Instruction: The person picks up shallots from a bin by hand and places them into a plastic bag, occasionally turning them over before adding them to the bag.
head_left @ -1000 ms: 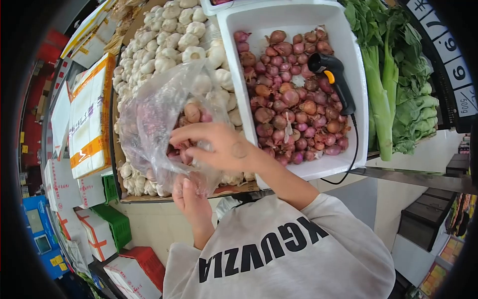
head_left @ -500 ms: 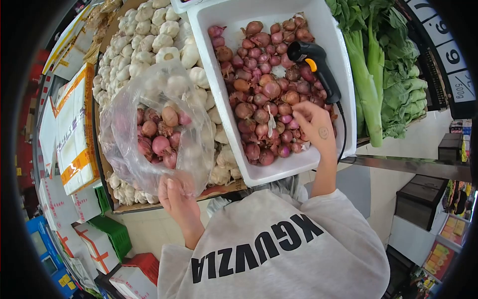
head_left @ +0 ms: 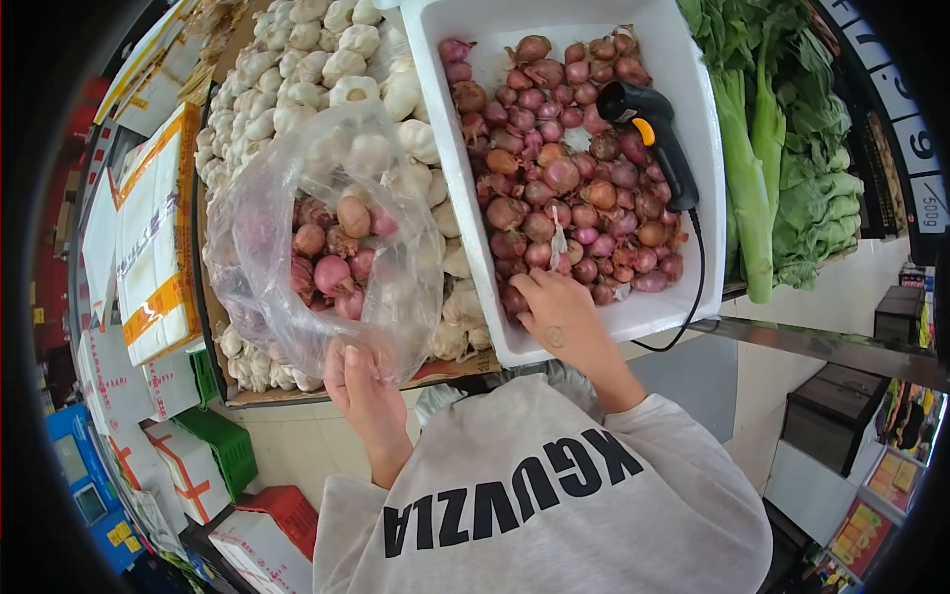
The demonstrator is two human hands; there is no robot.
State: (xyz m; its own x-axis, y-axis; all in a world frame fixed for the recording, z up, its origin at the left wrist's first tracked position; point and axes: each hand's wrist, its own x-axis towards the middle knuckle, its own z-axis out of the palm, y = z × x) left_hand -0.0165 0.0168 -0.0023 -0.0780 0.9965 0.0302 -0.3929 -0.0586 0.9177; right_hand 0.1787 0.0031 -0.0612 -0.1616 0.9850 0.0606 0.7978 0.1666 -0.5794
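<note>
My left hand (head_left: 364, 391) pinches the rim of a clear plastic bag (head_left: 416, 297) that lies open on a heap of garlic bulbs (head_left: 361, 40). Inside the bag are several shallots (head_left: 332, 274). My right hand (head_left: 564, 322) reaches over the near left corner of a white foam box (head_left: 450, 188), its fingers and thumb around a shallot (head_left: 513, 301) at the pile's edge. More reddish shallots (head_left: 561, 175) fill the box. A black handheld scanner (head_left: 661, 144) with a yellow trigger rests on them, its cable running over the near rim.
Leafy green vegetables (head_left: 792, 178) lie right of the foam box, by a price sign (head_left: 905, 148). A metal rail (head_left: 831, 349) runs off to the right. On the left stand taped white foam boxes (head_left: 153, 238), a green crate (head_left: 218, 445) and a red crate (head_left: 287, 515).
My right hand has moved left and nearer to me, from the middle right of the shallots to the near left corner. My left hand keeps hold of the bag. The view has shifted slightly.
</note>
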